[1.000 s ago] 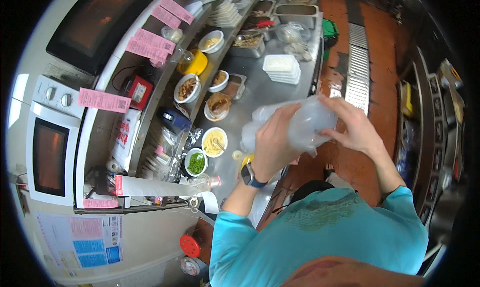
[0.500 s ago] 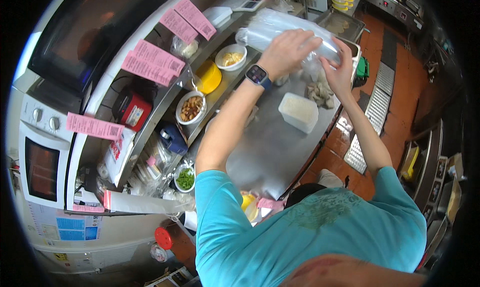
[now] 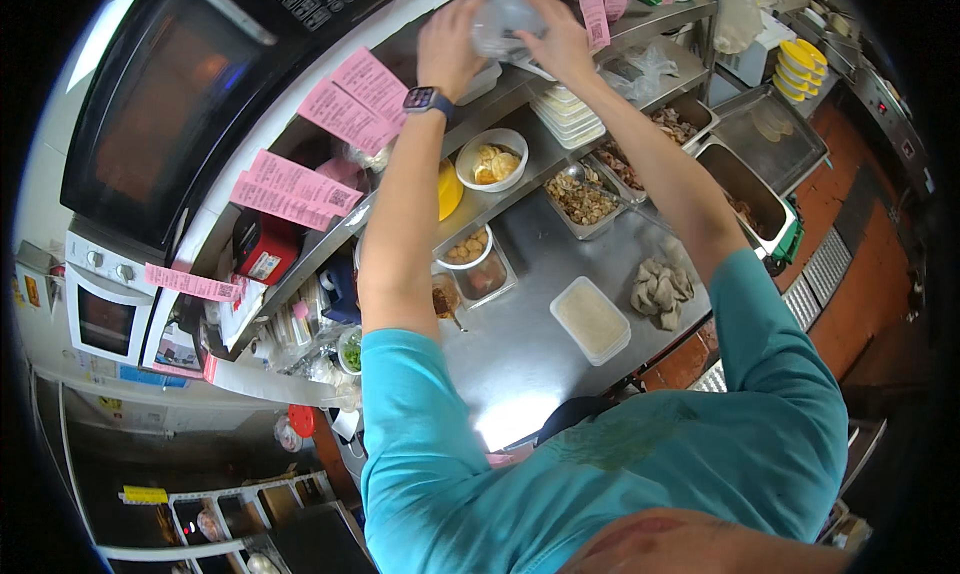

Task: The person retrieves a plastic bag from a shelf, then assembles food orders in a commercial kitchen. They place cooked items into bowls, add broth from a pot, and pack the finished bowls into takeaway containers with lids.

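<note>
Two bare arms point(image 3: 400, 244) stretch forward, nearly straight
Left hand point(image 3: 450, 49) and right hand point(image 3: 560, 42) grip a rounded, translucent plastic bundle point(image 3: 503, 26).

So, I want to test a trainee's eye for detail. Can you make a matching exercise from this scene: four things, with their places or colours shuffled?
1. Translucent plastic
2. Crumpled cloth
3. Watch
4. Paper slips

A. Strapped near the left hand
B. Pink
C. Between the left hand and the right hand
D. On the metal table

Pairs: 1-C, 2-D, 3-A, 4-B
</note>
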